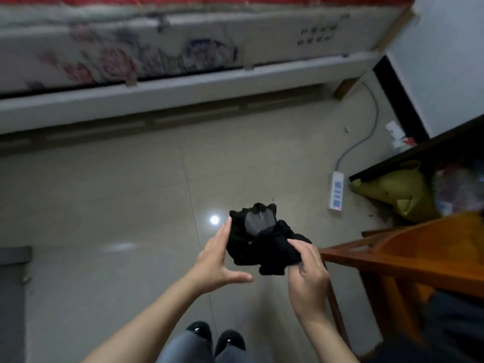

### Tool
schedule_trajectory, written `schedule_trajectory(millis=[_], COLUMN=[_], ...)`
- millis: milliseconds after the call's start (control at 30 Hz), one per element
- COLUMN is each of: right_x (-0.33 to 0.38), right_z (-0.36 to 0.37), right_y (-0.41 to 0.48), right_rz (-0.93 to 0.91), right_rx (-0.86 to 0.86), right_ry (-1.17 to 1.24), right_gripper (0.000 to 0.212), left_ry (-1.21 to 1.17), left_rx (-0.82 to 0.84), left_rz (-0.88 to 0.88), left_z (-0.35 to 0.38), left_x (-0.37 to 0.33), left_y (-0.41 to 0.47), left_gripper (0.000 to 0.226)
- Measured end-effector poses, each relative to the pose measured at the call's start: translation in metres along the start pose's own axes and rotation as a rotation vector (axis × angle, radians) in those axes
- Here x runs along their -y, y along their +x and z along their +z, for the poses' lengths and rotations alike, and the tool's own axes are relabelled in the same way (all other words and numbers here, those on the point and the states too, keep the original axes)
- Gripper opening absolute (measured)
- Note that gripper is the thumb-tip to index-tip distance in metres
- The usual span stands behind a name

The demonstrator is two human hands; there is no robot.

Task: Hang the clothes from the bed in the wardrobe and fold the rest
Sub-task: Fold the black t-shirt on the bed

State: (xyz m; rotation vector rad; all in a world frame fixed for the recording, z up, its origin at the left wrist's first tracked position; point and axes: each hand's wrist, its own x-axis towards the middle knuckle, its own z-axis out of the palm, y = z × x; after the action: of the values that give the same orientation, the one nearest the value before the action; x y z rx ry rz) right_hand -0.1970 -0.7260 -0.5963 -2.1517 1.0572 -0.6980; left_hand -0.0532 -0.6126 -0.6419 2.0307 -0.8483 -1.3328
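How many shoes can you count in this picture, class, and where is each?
2. The left shoe and the right shoe stand side by side on the floor at the bottom edge, partly hidden by grey trouser legs.

I'm reading dim, flat indoor light. A small white glare spot (214, 220) is shining on the glossy beige tiled floor (117, 205). Blur is smearing the flower-printed white mattress side (117, 58). The wide lens is bowing the pale grey bed rail (183, 93). The crumpled black cloth garment (262, 247) is losing its folds to shadow.
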Motion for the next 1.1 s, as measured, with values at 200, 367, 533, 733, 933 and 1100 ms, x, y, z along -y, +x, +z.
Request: schedule_trajectory(millis=[200,367,533,733,933,1100], right_x=[0.201,0.315,0.385,0.463,0.576,0.637], right_z=[-0.094,-0.086,-0.043,0.000,0.030,0.049], right_y=[0.120,0.233,0.325,0.441,0.597,0.719], right_rz=[-0.135,-0.264,-0.290,-0.464,-0.601,-0.710], right_rx=[0.150,0.245,0.246,0.179,0.083,-0.077], right_ry=[0.231,0.271,0.253,0.127,0.208,0.326], right_gripper=[0.032,0.023,0.024,0.015,0.019,0.018], left_ry=[0.025,-0.135,-0.218,-0.035,0.300,0.392], left_rx=[-0.371,-0.362,-0.418,-0.842,-1.189,-1.361], left_rz=[0.086,0.259,0.256,0.392,0.555,0.539], left_z=[-0.149,-0.290,-0.422,-0.588,-0.743,-0.835], left_x=[-0.143,-0.207,-0.225,-0.271,-0.379,-0.447], left_y=[-0.069,-0.085,-0.092,-0.097,-0.087,-0.054], left_gripper=[0.118,0.035,0.026,0.030,0.026,0.028])
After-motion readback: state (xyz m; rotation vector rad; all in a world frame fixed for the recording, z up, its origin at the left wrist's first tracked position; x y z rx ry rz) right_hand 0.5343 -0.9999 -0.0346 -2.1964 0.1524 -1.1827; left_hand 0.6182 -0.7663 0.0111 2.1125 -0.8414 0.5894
